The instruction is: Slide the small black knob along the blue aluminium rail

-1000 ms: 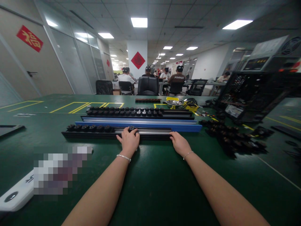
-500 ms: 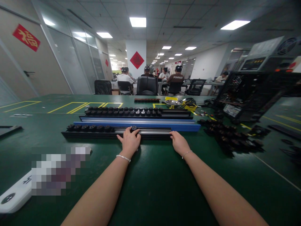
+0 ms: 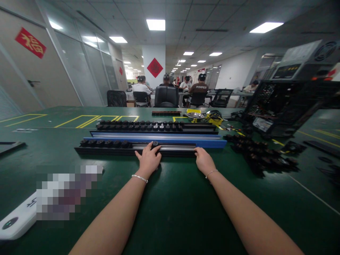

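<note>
Across the green table lies a long black rail (image 3: 175, 153) with a silvery channel. Several small black round parts (image 3: 108, 143) sit in a row at its left end. My left hand (image 3: 149, 159) reaches over the rail's middle, its fingers closed about a single black round part (image 3: 155, 143) in the channel, with the thumb sticking out to the left. At the rail's right end, my right hand (image 3: 205, 161) grips the end between thumb and fingers. Just behind lies a blue rail (image 3: 207, 142), and beyond it another black rail (image 3: 196, 132) filled with similar parts along most of its length.
A pile of dark parts (image 3: 265, 156) lies to the right, near an open black computer case (image 3: 278, 106). A metal bowl (image 3: 195, 115) stands at the back. At left is a white, partly blurred-out object (image 3: 18, 219). People (image 3: 201, 86) sit at far tables.
The front black rail has slid a little to the right with its parts. Both my hands have shifted slightly right along with it, keeping their places on it.
</note>
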`<state>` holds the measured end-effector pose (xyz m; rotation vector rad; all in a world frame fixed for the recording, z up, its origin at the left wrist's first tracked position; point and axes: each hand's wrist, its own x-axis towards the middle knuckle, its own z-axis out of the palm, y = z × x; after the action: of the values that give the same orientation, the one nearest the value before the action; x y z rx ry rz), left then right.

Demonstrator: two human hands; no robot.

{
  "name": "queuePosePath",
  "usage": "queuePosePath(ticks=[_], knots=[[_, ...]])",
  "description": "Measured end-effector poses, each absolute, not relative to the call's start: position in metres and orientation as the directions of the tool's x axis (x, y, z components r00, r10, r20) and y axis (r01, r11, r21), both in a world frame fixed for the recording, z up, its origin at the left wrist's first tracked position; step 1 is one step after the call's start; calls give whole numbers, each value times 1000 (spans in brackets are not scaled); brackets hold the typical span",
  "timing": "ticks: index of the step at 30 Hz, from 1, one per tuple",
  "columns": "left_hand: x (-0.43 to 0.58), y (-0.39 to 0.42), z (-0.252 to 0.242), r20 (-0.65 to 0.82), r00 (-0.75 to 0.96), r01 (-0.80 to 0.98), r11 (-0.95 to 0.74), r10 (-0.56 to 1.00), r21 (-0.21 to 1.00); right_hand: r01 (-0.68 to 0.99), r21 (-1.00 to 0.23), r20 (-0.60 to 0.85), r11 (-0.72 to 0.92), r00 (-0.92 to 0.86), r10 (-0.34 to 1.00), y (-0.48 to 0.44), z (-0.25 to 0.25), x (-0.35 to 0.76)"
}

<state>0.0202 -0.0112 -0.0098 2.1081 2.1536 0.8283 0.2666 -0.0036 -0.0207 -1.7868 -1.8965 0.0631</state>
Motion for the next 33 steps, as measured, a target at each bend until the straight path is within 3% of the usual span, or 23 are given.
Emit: queuePosePath(ticks=[19,33], knots=[[21,-12,-12,322,15,939,-124,947,321,935,-349,332,65,59,942,-2,-21,269],[22,-11,-9,244,48,921,-137,969,363,932,-360,326,34,92,941,-2,-20,271]])
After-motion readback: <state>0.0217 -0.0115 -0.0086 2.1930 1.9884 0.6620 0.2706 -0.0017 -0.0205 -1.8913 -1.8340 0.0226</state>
